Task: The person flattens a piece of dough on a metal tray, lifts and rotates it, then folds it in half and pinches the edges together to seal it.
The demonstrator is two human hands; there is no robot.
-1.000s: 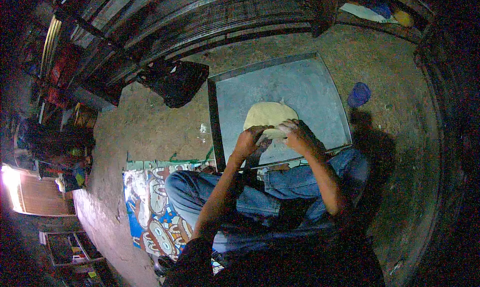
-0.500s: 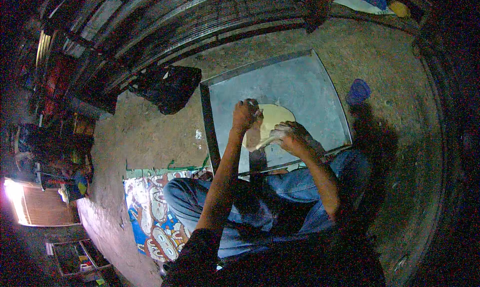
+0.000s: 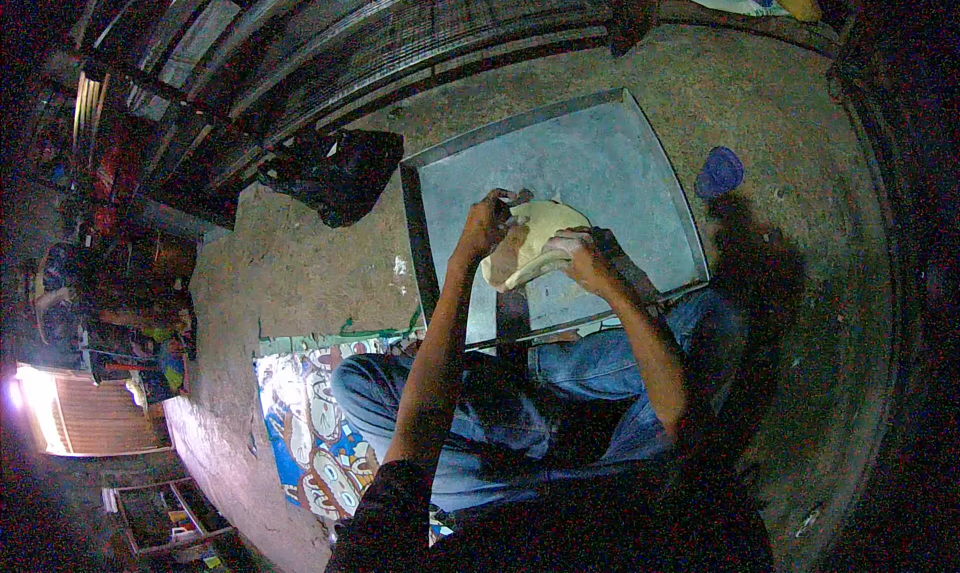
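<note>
A thin, pale, rounded sheet of dough [image 3: 557, 216] lies on a wide grey metal tray [image 3: 600, 143] with a raised rim. My right hand [image 3: 584, 256] grips the dough's near right edge, which is lifted and folded over in a thick roll. At the dough's far left edge is my left hand [image 3: 486, 225]; its fingers are bent and look pinched on the edge, though the fingertips are partly lost in shadow. Dark arm shadows cross the dough and the tray.
A purple-blue cup-like thing [image 3: 720, 172] is on the concrete floor right of the tray. A black plastic bag [image 3: 350, 178] lies to its left. Beside my crossed, jeans-clad legs [image 3: 590, 373], a colourful cartoon-printed sheet [image 3: 318, 423] covers some floor. Dark slatted furniture [image 3: 450, 33] runs along the far side.
The near edge of the dough is folded up higher and thicker in my right hand. My left hand has shifted slightly and its fingers reach farther out. The view has moved a little.
</note>
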